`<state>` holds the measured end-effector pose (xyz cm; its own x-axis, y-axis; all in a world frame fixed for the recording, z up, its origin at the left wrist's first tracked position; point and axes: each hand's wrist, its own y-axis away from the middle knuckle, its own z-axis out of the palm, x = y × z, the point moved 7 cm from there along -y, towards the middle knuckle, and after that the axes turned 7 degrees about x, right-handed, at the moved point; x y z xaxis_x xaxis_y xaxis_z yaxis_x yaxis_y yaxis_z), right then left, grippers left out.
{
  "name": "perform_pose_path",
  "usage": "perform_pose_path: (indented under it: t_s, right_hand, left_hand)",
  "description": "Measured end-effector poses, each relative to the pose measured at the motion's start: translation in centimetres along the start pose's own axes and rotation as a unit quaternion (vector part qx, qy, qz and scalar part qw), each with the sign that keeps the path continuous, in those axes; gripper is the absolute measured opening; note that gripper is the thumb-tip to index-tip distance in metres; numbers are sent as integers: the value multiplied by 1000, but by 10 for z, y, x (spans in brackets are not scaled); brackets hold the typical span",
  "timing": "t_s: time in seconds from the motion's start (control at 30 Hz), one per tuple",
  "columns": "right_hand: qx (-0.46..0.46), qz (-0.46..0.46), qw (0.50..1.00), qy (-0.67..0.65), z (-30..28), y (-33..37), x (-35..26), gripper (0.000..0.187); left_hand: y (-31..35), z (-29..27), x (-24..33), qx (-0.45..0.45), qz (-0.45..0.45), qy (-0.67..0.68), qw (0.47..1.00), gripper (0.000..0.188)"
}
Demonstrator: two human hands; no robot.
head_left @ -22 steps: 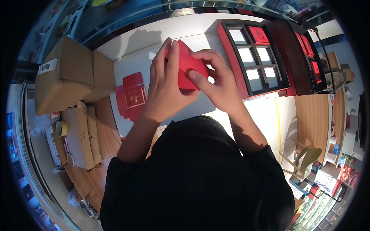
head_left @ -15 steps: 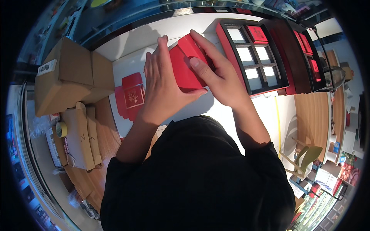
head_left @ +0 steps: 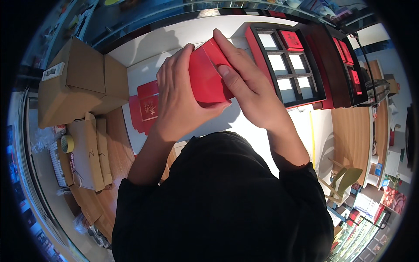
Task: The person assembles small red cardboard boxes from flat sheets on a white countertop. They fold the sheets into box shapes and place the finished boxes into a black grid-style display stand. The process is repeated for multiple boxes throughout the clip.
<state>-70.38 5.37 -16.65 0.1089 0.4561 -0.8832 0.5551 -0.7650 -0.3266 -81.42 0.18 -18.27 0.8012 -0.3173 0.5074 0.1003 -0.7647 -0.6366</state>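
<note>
Above the white work surface [head_left: 183,139], a small red paper box [head_left: 204,81] is held between both my hands. My left hand [head_left: 174,94] wraps its left side, the thumb lying along the lower edge. My right hand [head_left: 248,83] grips the right side, thumb pressed on a folded edge and fingers reaching round behind. The box's far side is hidden. Flat on the surface, left of my left hand, lies an unfolded red box blank [head_left: 142,105] with gold print, partly covered by the hand.
A red and black divided gift box [head_left: 283,65] stands at the right, one small red box [head_left: 291,40] in a far compartment. Beyond it is a second divided box [head_left: 349,65]. Cardboard cartons [head_left: 83,83] and a tape roll [head_left: 67,143] are at the left; a chair [head_left: 347,181] is at the lower right.
My left fingers have curled closer round the red paper box. The box has turned slightly, and its upper flap now sits folded down more under my right hand.
</note>
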Motion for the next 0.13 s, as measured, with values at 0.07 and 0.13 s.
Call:
perform_pose_path:
  t_s: [0.07, 0.13]
  right_hand:
    - [8, 10, 1000, -16, 2, 1, 1, 49]
    - [39, 22, 999, -1, 5, 4, 1, 49]
  left_hand:
    - [-1, -2, 1, 0, -1, -13, 1000, 109]
    - [-2, 0, 1, -15, -24, -25, 999, 109]
